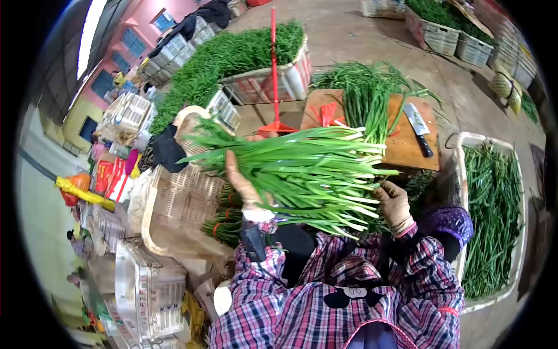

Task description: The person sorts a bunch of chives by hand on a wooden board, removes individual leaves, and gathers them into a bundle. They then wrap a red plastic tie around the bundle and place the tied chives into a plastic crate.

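Note:
A broad, loose bunch of garlic chives (pixel 308 171) lies across my left hand (pixel 241 183), whose thumb shows over the leaves. Its other fingers are mostly hidden beneath. The leafy tips point left and the pale cut ends point right. My right hand (pixel 394 203), in a beige glove, has its fingers pinched together at the pale ends of the stalks. Past the bunch, more chives (pixel 372 102) rest on a wooden board (pixel 410 152). A knife (pixel 418 129) with a black handle lies on that board, beside red ties (pixel 329 115).
To my right stands a white crate (pixel 462 174) full of greens. A pale basket (pixel 152 212) on my left holds bundles with red bands (pixel 224 227). A red-handled tool (pixel 275 75) stands upright ahead, before a large crate (pixel 290 81) heaped with chives. Stacked crates (pixel 148 291) stand lower left.

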The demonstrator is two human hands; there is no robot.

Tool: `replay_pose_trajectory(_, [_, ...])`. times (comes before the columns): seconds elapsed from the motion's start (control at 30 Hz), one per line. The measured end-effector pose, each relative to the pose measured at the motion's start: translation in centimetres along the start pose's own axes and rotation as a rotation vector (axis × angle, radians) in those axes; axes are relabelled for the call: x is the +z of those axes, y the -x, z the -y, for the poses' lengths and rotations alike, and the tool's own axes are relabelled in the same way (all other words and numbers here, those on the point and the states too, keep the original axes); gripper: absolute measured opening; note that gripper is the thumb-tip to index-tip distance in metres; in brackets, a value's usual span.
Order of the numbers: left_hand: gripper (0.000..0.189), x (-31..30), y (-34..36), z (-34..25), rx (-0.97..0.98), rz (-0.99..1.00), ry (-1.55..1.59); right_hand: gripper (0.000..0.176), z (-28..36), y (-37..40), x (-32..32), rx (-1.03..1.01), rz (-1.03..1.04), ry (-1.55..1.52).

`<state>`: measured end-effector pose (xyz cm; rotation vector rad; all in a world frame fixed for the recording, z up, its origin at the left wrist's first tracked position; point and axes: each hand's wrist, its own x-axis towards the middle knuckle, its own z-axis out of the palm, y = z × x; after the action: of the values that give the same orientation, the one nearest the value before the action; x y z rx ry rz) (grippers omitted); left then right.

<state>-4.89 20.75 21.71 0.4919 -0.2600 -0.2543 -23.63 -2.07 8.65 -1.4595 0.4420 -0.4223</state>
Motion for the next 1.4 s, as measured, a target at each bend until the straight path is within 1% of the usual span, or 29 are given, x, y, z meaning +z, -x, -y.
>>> replay_pose_trajectory(0.1, [0.043,-0.3,0.0,-1.4,0.031,0.149,-0.013,0.019,0.4,0.0,-4.0,0.067,-0.036,0.039])
replay_pose_trajectory(0.17, [0.043,-2.1,-1.1,-2.2,0.039,0.131,-0.003,0.019,1.9,0.6,-7.5,0.087,0.030,0.511])
replay_pose_trajectory(0.23, [0.044,-3.3,-1.9,-3.0,0.029,0.216,0.022,0.023,5.8,1.1,-9.8,-0.143,0.304,1.195])
replay_pose_trajectory(0.27, [0.044,-2.0,-1.2,-3.0,0.055,0.174,-0.077,0.024,6.2,1.4,-10.8,-0.174,0.399,1.359])
replay_pose_trajectory(0.3, [0.044,-2.3,-1.3,-3.1,0.048,0.174,-0.074,0.031,7.6,1.7,-10.7,-0.180,0.414,1.452])
replay_pose_trajectory(0.37, [0.044,-3.0,-1.7,-3.2,0.082,0.233,-0.112,0.042,10.4,2.0,-9.7,-0.230,0.333,1.444])
replay_pose_trajectory(0.4, [0.042,-2.2,-1.2,-3.1,0.060,0.199,-0.148,0.050,11.1,1.7,-9.3,-0.285,0.322,1.344])
replay_pose_trajectory(0.43, [0.042,-2.1,-1.1,-2.8,0.053,0.200,-0.148,0.047,12.1,1.5,-8.5,-0.366,0.293,1.226])
replay_pose_trajectory(0.5, [0.040,-1.9,-1.0,-2.3,0.022,0.156,0.091,0.042,12.6,0.9,-6.8,-0.529,0.224,0.910])
replay_pose_trajectory(0.53, [0.038,-1.5,-1.0,-2.3,0.065,0.186,-0.048,0.039,13.3,0.8,-5.6,-0.550,0.210,0.802])
replay_pose_trajectory(0.57, [0.038,-1.6,-1.1,-1.9,0.058,0.191,-0.052,0.036,14.1,0.7,-4.3,-0.571,0.195,0.694])
replay_pose_trajectory(0.63, [0.037,-1.7,-1.4,-1.2,0.097,0.280,0.040,0.031,15.0,0.1,-2.1,-0.657,0.157,0.634])
replay_pose_trajectory(0.7, [0.036,-1.1,-1.2,-1.1,0.096,0.327,-0.005,0.031,14.2,-1.0,-0.6,-0.740,0.151,0.590])
replay_pose_trajectory(0.77, [0.037,-0.7,-1.2,-0.9,-0.023,0.363,0.217,0.036,12.6,-1.8,0.9,-0.715,0.122,0.646])
replay_pose_trajectory(0.8, [0.038,-0.8,-1.6,-1.4,-0.010,0.450,0.063,0.041,12.2,-1.9,1.3,-0.590,0.197,0.803])
replay_pose_trajectory(0.83, [0.038,-0.9,-1.7,-1.3,-0.012,0.453,0.062,0.042,11.6,-1.5,1.8,-0.563,0.224,0.793])
replay_pose_trajectory(0.9, [0.035,-0.7,-1.4,-1.2,0.035,0.343,0.075,0.041,10.7,-0.5,2.7,-0.582,0.230,0.816])
replay_pose_trajectory(0.93, [0.036,-1.2,-1.8,-1.4,0.014,0.501,0.059,0.041,10.6,0.0,3.1,-0.540,0.276,0.874])
replay_pose_trajectory(0.97, [0.036,-1.8,-1.9,-1.6,0.007,0.502,0.056,0.041,10.3,0.1,3.3,-0.568,0.288,0.845])
replay_pose_trajectory(1.03, [0.041,-3.0,-1.5,-1.9,-0.366,-0.025,1.435,0.039,10.4,0.7,3.6,-0.438,0.352,0.686])
replay_pose_trajectory(1.07, [0.039,-2.5,-1.3,-1.6,-0.239,-0.082,1.501,0.037,9.8,0.6,4.0,-0.420,0.353,0.677])
replay_pose_trajectory(1.1, [0.039,-2.8,-1.6,-1.7,-0.242,-0.087,1.498,0.039,9.4,0.8,4.3,-0.400,0.370,0.658])
replay_pose_trajectory(1.17, [0.039,-2.8,-2.1,-1.9,-0.024,0.477,-0.007,0.041,9.4,1.8,4.8,-0.389,0.400,0.652])
replay_pose_trajectory(1.2, [0.039,-1.3,-1.1,-1.3,0.089,0.410,-0.010,0.040,10.1,2.4,5.1,-0.372,0.440,0.747])
replay_pose_trajectory(1.23, [0.039,-1.5,-1.5,-1.4,0.087,0.405,-0.014,0.038,10.2,3.0,5.8,-0.403,0.471,0.930])
replay_pose_trajectory(1.3, [0.037,-1.1,-2.1,-1.4,0.173,0.380,-0.092,0.037,10.9,4.3,6.7,-0.494,0.546,1.077])
replay_pose_trajectory(1.33, [0.035,-0.9,-1.7,-1.0,0.218,0.264,-0.110,0.037,10.0,4.9,7.1,-0.581,0.479,1.036])
replay_pose_trajectory(1.37, [0.035,-1.9,-1.8,-1.0,0.213,0.262,-0.113,0.031,9.2,5.1,7.4,-0.718,0.393,1.030])
replay_pose_trajectory(1.4, [0.038,-3.1,-2.1,-1.1,0.142,0.303,0.065,0.031,9.7,5.0,7.3,-0.658,0.433,1.043])
